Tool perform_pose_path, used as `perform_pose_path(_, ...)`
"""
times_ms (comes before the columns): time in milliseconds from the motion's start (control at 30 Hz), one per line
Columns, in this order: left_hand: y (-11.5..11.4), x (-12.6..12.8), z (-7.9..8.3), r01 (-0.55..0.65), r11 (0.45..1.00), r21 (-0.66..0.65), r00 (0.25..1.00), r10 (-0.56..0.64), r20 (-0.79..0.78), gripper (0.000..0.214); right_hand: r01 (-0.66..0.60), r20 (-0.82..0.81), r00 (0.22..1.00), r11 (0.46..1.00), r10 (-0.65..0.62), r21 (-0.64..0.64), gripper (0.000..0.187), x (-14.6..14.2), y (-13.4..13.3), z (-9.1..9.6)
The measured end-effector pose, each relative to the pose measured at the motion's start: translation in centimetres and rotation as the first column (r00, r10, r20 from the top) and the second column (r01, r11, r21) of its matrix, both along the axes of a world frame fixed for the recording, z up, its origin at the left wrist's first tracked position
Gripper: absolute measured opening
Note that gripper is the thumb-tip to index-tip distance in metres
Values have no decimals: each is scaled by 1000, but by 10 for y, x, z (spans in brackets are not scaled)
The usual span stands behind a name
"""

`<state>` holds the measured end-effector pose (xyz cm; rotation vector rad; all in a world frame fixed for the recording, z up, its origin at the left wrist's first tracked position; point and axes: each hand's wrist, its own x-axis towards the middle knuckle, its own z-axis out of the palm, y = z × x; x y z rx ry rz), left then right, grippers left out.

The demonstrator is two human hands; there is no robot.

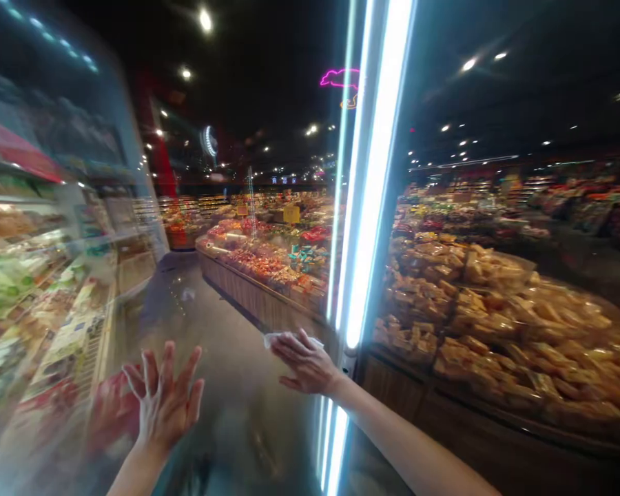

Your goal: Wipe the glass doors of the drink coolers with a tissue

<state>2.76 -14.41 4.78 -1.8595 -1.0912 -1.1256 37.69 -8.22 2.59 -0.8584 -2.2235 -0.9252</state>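
Note:
My left hand (pixel 162 396) is raised with its fingers spread wide, and nothing is in it. It is up at the glass door (pixel 227 413) of a lit cooler; whether the palm touches the pane I cannot tell. My right hand (pixel 306 363) lies flat over a folded white cloth (pixel 273 339), pressing it toward the glass. Only the cloth's edges show past the fingers. Just beside that wrist runs a bright vertical light strip (pixel 375 179) along the door's edge.
Cooler shelves (pixel 36 331) with packaged greens rise on the left, blurred. Beyond the glass stands a long wood-sided produce display (pixel 238 293). Heaps of wrapped goods (pixel 521 331) fill a bin on the right. A pink neon sign (pixel 339 78) glows above.

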Motion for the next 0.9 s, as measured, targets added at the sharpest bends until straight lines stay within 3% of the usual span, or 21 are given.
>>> perform_pose_path(167, -1, -7, 1, -34, 999, 1, 999, 34, -13, 85, 78, -117, 990, 997, -80, -24, 68, -11, 3, 23)
perform_pose_path(233, -3, -17, 3, -50, 999, 1, 999, 50, -17, 84, -61, 30, 998, 997, 63, -57, 71, -27, 0, 28)
perform_pose_path(333, -9, -41, 5, -74, 997, 0, 997, 74, -23, 82, -260, 246, 925, 955, 289, -145, 76, -58, -5, 39)
perform_pose_path(467, -22, -97, -9, -125, 991, -46, 992, 125, -5, 86, -146, 3, 989, 982, 148, -121, 85, -115, -12, 49)
perform_pose_path(533, -31, -131, -23, -164, 982, -90, 985, 167, 34, 87, -230, -2, 973, 966, 231, -120, 85, -149, -17, 38)
perform_pose_path(600, -40, -164, -39, -194, 972, -134, 978, 202, 52, 88, -408, 114, 898, 901, 426, -147, 79, -185, -24, 19)
perform_pose_path(667, -48, -194, -56, -197, 968, -155, 980, 201, 12, 88, -492, 217, 828, 856, 517, -158, 69, -222, -28, 0)
perform_pose_path(767, -58, -229, -76, -196, 968, -158, 980, 188, -64, 84, -445, 241, 858, 891, 453, -89, 67, -278, -31, -17)
perform_pose_path(833, -64, -247, -87, -222, 962, -158, 975, 216, -51, 82, -370, 272, 894, 929, 355, 2, 74, -312, -32, -26)
perform_pose_path(900, -69, -262, -95, -238, 958, -161, 971, 240, -10, 82, -345, 355, 888, 933, 291, 98, 73, -340, -35, -40)
